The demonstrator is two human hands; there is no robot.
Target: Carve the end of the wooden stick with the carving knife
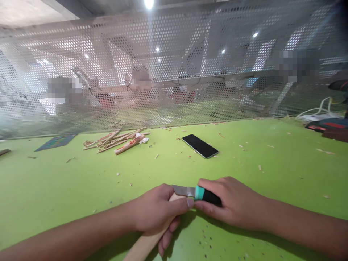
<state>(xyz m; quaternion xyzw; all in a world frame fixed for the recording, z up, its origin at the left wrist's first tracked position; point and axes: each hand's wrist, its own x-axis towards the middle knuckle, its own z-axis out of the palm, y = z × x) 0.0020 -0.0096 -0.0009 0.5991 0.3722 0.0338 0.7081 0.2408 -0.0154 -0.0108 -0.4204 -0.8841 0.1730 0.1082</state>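
My left hand (160, 208) is wrapped round a pale wooden stick (145, 244), which slants from the bottom edge up to the right. A knife (208, 196) with a black and teal handle is gripped in my right hand (233, 203). Its short grey blade (183, 190) points left and lies across the upper end of the stick. The left thumb rests against the stick close below the blade. Part of the stick is hidden behind my left fingers.
On the green table (81, 188) lie a black phone (200, 145), a pile of wood strips (108, 141), a blue patterned sheet (56, 142) and scattered shavings. A power tool (330, 124) and white cable stand right. Perforated metal panel (168, 72) borders the back.
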